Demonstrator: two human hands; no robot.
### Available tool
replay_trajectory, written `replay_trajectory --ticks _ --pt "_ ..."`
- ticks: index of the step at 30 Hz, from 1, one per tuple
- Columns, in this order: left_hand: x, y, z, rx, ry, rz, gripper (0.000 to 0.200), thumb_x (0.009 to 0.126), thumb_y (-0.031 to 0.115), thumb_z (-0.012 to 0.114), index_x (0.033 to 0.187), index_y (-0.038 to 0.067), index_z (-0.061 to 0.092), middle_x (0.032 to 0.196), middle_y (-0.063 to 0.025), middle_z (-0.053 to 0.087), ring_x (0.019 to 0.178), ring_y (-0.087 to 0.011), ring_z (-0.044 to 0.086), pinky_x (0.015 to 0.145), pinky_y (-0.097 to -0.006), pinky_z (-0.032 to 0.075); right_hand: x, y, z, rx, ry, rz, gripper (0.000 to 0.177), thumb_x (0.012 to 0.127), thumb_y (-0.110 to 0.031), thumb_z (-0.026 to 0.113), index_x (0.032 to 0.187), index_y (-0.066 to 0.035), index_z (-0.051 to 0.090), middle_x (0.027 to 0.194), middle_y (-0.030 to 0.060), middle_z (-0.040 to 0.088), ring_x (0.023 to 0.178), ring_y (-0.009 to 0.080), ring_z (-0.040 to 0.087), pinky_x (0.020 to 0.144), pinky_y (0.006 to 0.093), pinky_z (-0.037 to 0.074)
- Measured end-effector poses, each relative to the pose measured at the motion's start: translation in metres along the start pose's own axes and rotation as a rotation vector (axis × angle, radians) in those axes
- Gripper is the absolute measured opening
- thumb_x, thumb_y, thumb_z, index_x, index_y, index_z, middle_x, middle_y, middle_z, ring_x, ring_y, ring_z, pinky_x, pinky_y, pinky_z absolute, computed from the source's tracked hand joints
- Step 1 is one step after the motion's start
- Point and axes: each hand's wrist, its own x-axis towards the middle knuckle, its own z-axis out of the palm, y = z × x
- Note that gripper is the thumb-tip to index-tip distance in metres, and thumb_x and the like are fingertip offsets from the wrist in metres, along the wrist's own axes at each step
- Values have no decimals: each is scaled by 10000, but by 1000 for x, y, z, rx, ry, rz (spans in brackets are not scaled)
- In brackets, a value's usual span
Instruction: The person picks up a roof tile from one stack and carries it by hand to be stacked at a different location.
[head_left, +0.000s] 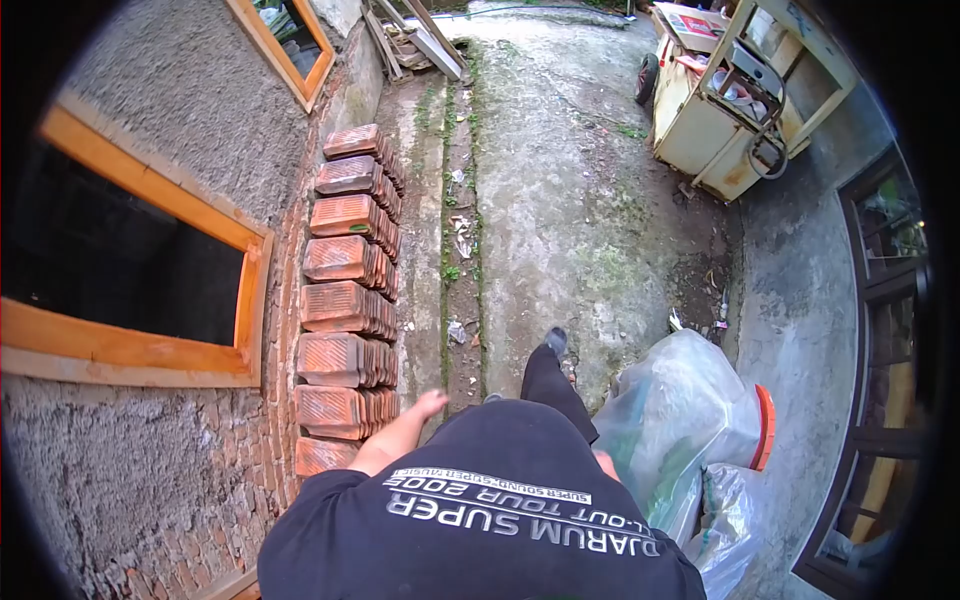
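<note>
My left hand [431, 403] hangs in front of my body on the left. Its fingers look curled in, and nothing shows in them. Beside it, to the left, stand stacked orange-red roof tiles [335, 358], apart from the hand. Only a small patch of my right arm [606, 464] shows past my dark shirt [480, 510]; the right hand itself is hidden. One leg [556, 385] in dark trousers reaches forward, its foot on the concrete path [540, 200].
Clear plastic sheeting [680, 390] covers a bulky pile on the right, with an orange-red rim [765, 428] beside it. A worn cart [705, 140] stands far right. Scrap wood [425, 45] lies ahead left. An orange window frame [252, 310] lines the left wall.
</note>
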Motion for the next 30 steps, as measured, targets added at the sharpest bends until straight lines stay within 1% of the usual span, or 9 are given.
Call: replay_trajectory --ticks 1,5,9,16,19,20,22,25,30 --pt "-23 -2 2 52 -56 -62 535 832 387 613 1196 -6 617 1068 -204 668 886 -286 662 738 -418 531 3 -2 -3 -50 -21 5 233 840 -221 579 901 -14 668 755 84 601 666 184 544 570 360 429" --pt "-69 -42 7 -59 -196 -263 524 829 403 608 1144 -16 634 1035 -210 674 880 -297 664 742 -425 529 49 10 -17 -127 -78 3 232 837 -228 579 882 -16 662 743 81 595 655 188 538 566 366 423" --pt "-67 -24 -8 -159 -157 -374 520 826 419 603 1091 -26 652 1002 -217 680 874 -308 666 746 -432 527 115 -13 -50 -184 -111 -43 233 834 -235 579 862 -17 656 730 78 589 645 192 531 562 373 418" --pt "59 147 -85 214 42 -134 529 821 447 594 999 -44 682 944 -228 691 864 -328 669 753 -444 523 222 -173 -143 -128 -32 -144 237 829 -247 578 828 -20 646 708 73 579 626 200 520 554 385 408" --pt "96 282 -128 52 229 22 625 860 368 601 1350 -5 491 1330 -238 542 1241 -316 530 1039 -366 411 308 -246 -179 177 120 -185 236 839 -252 586 842 -24 646 686 48 573 617 193 535 531 372 404" --pt "112 310 -133 -30 354 132 566 884 347 586 1318 -12 527 1311 -206 571 1208 -291 554 1019 -372 421 336 -271 -200 317 -50 -64 178 891 -234 541 944 -94 636 860 33 625 772 185 582 645 344 455" --pt "123 376 -149 -140 364 229 565 897 324 610 1342 -8 509 1336 -201 556 1245 -280 527 1042 -349 398 358 -334 -226 265 -17 -103 343 921 -261 538 1221 -96 557 1060 45 636 896 195 616 720 358 470" --pt "133 434 -163 -186 301 295 565 883 288 633 1355 10 494 1285 -184 596 1165 -270 585 997 -344 441 357 -417 -251 257 -4 -147 428 923 -265 536 1312 -89 504 1160 73 630 990 224 623 802 385 471" --pt "188 377 -143 -162 425 145 525 871 334 616 1298 34 557 1103 -186 675 1038 -240 646 884 -358 494 364 -473 -248 209 -20 -236 443 926 -245 547 1332 -80 483 1189 81 634 1035 221 626 829 391 469"
